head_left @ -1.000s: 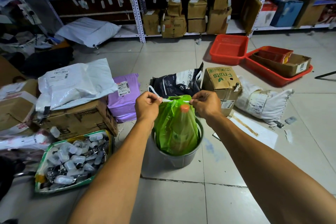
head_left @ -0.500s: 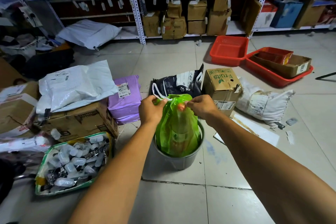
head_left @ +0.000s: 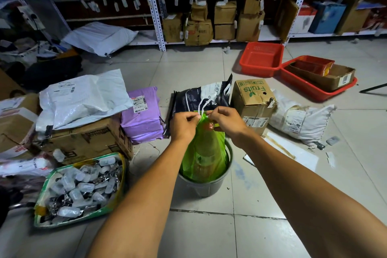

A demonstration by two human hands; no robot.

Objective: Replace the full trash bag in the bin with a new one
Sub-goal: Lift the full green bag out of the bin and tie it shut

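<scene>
Dim, even indoor light with soft shadows; wide-angle bending at the edges, corners darker and perhaps slightly blurred.

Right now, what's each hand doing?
Left hand: closed on the drawstring at the bag top.
Right hand: closed on the drawstring too.

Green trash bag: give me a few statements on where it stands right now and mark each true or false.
1. The green trash bag sits inside the grey bin. True.
2. Both the left hand and the right hand pinch the white drawstring at the bag's top. True.
3. The bag's mouth lies wide open over the bin's rim. False: it is gathered to a narrow neck between the hands.
4. The "Fruits" cardboard box stands left of the bin. False: it stands behind it to the right.
5. A fresh bag already lines the bin. False: only the green one shows.
</scene>
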